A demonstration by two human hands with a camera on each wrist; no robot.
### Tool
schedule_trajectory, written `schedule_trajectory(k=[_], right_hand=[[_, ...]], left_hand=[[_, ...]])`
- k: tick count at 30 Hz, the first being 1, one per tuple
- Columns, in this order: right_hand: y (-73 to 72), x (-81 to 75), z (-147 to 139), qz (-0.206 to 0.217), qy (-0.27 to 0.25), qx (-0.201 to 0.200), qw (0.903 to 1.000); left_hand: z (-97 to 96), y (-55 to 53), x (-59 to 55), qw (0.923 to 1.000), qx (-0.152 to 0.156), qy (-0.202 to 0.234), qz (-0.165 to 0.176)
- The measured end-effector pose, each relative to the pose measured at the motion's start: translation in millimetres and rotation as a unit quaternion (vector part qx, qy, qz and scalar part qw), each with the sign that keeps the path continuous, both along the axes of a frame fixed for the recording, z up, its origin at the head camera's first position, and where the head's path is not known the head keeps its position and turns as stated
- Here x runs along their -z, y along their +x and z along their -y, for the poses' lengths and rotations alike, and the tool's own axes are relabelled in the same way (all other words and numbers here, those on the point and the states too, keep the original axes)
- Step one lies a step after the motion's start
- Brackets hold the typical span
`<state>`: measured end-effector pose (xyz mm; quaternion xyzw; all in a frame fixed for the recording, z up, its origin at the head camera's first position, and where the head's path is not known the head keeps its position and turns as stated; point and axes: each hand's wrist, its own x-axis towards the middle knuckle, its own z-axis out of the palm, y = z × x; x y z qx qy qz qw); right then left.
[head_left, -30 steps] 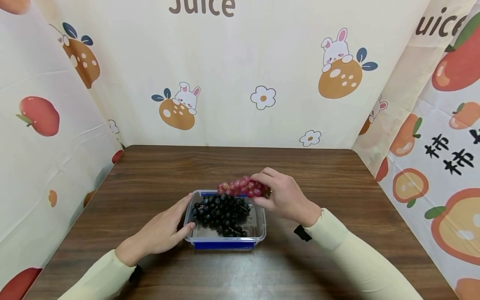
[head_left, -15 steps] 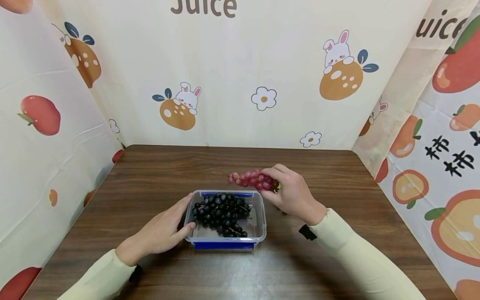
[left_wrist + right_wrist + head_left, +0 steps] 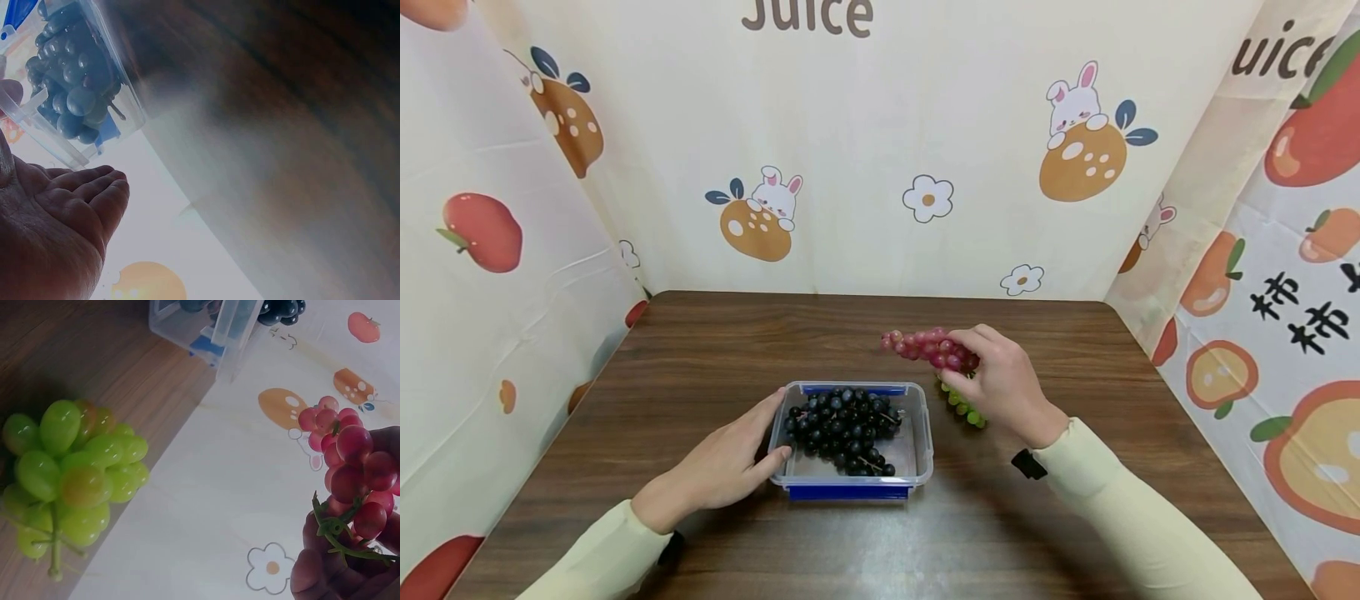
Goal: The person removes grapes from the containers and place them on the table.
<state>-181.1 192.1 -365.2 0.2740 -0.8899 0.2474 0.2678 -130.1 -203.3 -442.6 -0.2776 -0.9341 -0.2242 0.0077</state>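
Note:
My right hand (image 3: 1000, 377) grips a bunch of red grapes (image 3: 931, 347) by its stem end, held up behind and to the right of the container. In the right wrist view a green stem (image 3: 337, 532) shows at the fingers. Below this hand a bunch of green grapes (image 3: 962, 403) lies on the table, partly hidden by it. A clear plastic container (image 3: 913, 480) with blue clips holds a bunch of black grapes (image 3: 842, 427). My left hand (image 3: 718, 458) rests against the container's left side, fingers extended along it and thumb at the rim.
The brown wooden table (image 3: 760, 333) has a fruit-patterned cloth (image 3: 865, 125) standing behind it and at both sides. The container stands near the middle, with the green grapes just to its right.
My right hand has carried the red grapes from over the container's back right corner further right and back. The green grapes have come into view beneath it. The left hand stays put.

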Motion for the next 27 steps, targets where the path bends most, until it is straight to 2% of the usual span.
schedule_trajectory(k=[10,27], right_hand=[[-5.2,6.6,-20,-0.006,-0.012,0.034,0.9993],[-13.6,14.2,-49,0.019,-0.025,0.108,0.9936]], left_hand=[[0.0,-0.3,0.2,1.0000,0.001,0.002,0.003],[-0.5,0.8,1.3,1.0000,-0.002,0.002,0.000]])
